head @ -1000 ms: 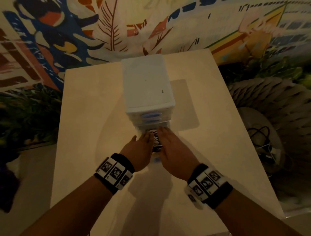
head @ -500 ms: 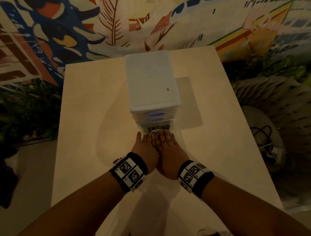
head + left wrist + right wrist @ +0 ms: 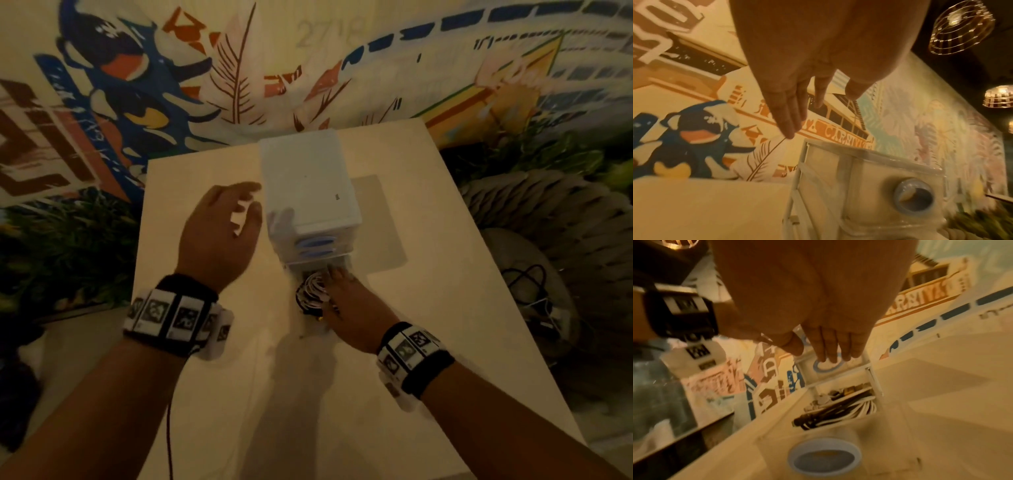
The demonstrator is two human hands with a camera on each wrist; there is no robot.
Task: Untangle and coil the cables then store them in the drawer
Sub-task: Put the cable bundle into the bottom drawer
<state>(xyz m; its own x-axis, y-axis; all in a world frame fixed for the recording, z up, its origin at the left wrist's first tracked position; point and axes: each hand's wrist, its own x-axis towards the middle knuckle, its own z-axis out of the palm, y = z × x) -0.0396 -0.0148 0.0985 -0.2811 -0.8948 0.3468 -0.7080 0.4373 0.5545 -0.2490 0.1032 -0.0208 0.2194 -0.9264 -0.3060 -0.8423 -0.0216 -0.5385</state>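
Painted mural wall (image 3: 144, 89) at far left and along the far side: a dark blue and orange bird figure, feather motifs, a boat; lettering reading "CARNIVA" shows in the left wrist view, the remainder cut off. Pale surface (image 3: 205, 394), rectangular, its far edge meeting the mural. Left hand (image 3: 219, 233), raised above the surface just left of the drawer unit, fingers (image 3: 789, 116) straight and loosely spread, holding nothing; a marker-patterned wristband (image 3: 174, 318) on the wrist. White plastic drawer unit (image 3: 308, 185), upright at the middle of the surface, with blue oval handles (image 3: 317, 243) on its closed upper drawers. Bottom drawer (image 3: 849, 428), pulled open toward the near side, containing the coiled cables (image 3: 838, 407), white and black loops lying together inside it. Right hand (image 3: 349, 311), resting over the open drawer at the right of the coil, fingers (image 3: 834, 345) extended together and not curled round anything; whether they press the cables cannot be told. Woven rope-like object (image 3: 548, 219) at right, off the surface, with a tangle of dark cords (image 3: 527, 284) beside it. Wire-cage lamps (image 3: 962, 26) overhead in the left wrist view.
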